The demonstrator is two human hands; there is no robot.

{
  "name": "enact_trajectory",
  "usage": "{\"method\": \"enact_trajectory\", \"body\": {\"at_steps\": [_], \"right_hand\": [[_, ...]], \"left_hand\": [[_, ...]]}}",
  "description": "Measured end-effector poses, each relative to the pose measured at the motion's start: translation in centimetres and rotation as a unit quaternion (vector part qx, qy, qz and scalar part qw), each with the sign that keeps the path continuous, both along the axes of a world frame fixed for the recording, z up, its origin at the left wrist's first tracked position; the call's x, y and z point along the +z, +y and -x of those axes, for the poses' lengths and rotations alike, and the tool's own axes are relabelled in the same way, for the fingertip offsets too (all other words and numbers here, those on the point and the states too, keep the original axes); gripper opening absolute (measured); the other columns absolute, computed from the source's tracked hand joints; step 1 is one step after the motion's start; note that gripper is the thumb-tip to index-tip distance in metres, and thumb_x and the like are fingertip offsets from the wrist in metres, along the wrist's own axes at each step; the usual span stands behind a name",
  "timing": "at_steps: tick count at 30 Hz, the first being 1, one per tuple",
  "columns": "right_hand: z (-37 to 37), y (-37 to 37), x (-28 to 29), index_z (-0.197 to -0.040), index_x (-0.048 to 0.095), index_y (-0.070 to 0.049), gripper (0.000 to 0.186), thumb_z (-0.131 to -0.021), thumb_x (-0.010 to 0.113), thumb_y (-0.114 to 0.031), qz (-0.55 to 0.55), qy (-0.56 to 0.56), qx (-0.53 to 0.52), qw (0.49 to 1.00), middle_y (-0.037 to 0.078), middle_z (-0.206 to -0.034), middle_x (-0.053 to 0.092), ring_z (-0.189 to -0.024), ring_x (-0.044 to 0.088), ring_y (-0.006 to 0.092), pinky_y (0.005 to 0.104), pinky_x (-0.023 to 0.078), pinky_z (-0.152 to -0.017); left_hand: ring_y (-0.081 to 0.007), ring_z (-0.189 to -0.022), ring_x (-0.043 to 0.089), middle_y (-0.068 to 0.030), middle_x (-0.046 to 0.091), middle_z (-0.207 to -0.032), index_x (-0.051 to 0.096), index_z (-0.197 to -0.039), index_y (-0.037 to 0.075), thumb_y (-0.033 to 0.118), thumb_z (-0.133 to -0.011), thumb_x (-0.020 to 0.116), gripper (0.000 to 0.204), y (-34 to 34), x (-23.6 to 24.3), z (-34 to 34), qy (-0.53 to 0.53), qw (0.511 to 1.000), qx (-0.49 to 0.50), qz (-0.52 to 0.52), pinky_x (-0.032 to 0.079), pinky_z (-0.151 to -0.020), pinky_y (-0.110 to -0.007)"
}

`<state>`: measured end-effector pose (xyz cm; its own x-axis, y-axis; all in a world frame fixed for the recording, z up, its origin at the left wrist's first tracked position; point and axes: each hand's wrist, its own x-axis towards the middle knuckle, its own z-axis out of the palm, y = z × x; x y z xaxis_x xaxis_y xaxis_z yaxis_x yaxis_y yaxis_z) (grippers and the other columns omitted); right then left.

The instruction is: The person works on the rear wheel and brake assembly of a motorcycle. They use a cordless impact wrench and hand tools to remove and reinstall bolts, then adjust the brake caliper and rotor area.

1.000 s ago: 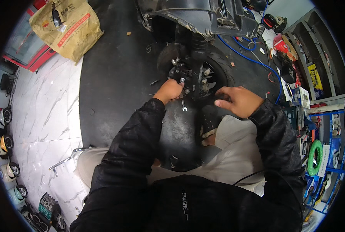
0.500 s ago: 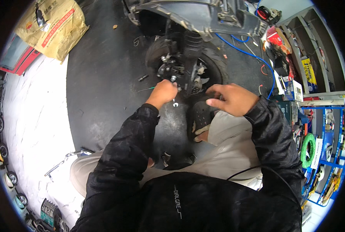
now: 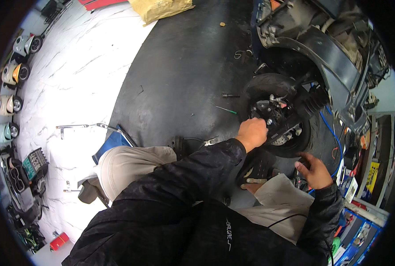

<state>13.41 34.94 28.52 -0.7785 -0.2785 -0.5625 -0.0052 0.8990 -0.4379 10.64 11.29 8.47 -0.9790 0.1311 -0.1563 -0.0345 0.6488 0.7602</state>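
My left hand (image 3: 253, 133) is closed against the hub (image 3: 264, 107) of a scooter wheel. A wrench stuck out of this fist a moment ago; the fist now hides it. Black rubber makes up the tyre (image 3: 258, 85), and a brake disc (image 3: 282, 140) shows behind the black fork leg. Beside the tyre's near edge, my right hand (image 3: 316, 172) hovers with thumb and fingers apart, holding nothing. On the dark mat left of the wheel lie a thin green-handled screwdriver (image 3: 227, 109) and a short dark socket-like piece (image 3: 230, 95).
Grey body panels (image 3: 334, 57) overhang the wheel. A blue hose (image 3: 337, 137) runs along its right, near cluttered shelves (image 3: 374, 177). A yellow paper sack (image 3: 162, 9) lies at the far side. Small scooters (image 3: 11, 104) line the left wall. My shod foot (image 3: 257, 170) is close to the tyre.
The view has swung left, so the wheel and both hands appear farther right. My left fist stays at the hub; the wrench end below it has gone out of sight. My right hand remains open.
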Motion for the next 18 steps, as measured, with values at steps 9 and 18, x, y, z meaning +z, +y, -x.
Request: {"method": "enact_trajectory", "body": {"at_steps": [9, 18], "right_hand": [[-0.1, 0.3, -0.6, -0.136, 0.065, 0.003, 0.052, -0.103, 0.072, -0.036, -0.017, 0.006, 0.012, 1.000, 0.021, -0.098, 0.077, -0.089, 0.075, 0.0322, 0.0418, 0.057, -0.082], [-0.8, -0.7, 0.1, -0.138, 0.063, 0.003, 0.053, -0.105, 0.071, -0.038, -0.026, 0.046, 0.023, 0.998, 0.025, -0.104, 0.077, -0.096, 0.077, 0.0379, 0.0436, 0.058, -0.085]], "left_hand": [[-0.0461, -0.099, 0.073, -0.0280, 0.075, -0.092, 0.076, -0.092, -0.002, 0.031, -0.099, 0.068, 0.034, -1.2, -0.6, 0.2, 0.020, 0.998, -0.049, 0.019, 0.058, -0.086, -0.056], [-0.0445, -0.117, 0.067, -0.0232, 0.066, -0.128, 0.066, -0.129, 0.002, 0.029, -0.094, 0.074, 0.045, -19.0, -18.2, 3.2, -0.102, 0.953, 0.143, 0.247, 0.057, -0.100, -0.052]]}}
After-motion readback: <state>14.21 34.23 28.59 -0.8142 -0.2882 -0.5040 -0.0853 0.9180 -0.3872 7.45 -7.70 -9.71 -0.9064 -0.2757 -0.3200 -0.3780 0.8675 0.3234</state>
